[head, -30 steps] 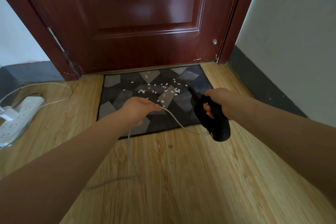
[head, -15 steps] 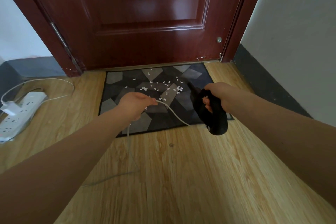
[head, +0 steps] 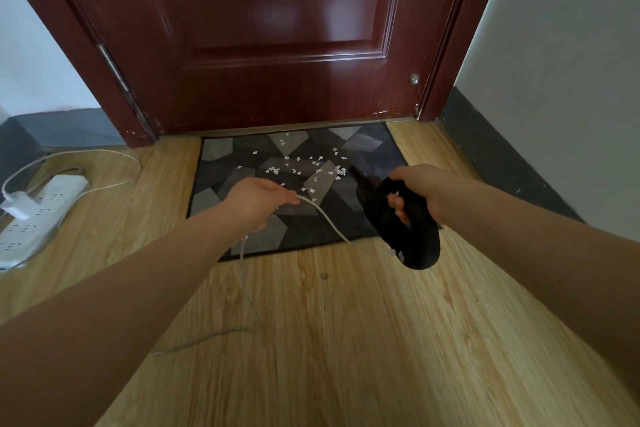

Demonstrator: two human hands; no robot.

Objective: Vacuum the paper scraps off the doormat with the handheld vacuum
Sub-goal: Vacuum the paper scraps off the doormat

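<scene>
We see a big dark red door (head: 277, 28) at the top of the frame. It is closed. Under it a light wood floor (head: 346, 340) fills the bottom half. A pale wall (head: 571, 45) with a dark strip along its foot is on the right side.

In the middle of the frame, right against the bottom of the door, lies the doormat (head: 221, 177). It is dark with gray shapes on it. Lots of little white paper scraps (head: 304, 166) sit on the middle and top part of the mat.

At the left edge of the frame we see a white power strip (head: 38, 215) on the floor, with a white plug (head: 17, 206) in it.

Our right hand (head: 420, 192) is to the right of the middle. Its fingers are curled tight around the handle of the black handheld vacuum (head: 403, 225). The thin front tip of the vacuum points up and left at the scraps and is just beside them. We cannot tell if it touches the mat.

Our left hand (head: 258, 201) is over the bottom left part of the mat. It pinches a thin white cord (head: 325, 218). The cord bends from this hand toward the vacuum, and another part hangs down to the floor.
</scene>
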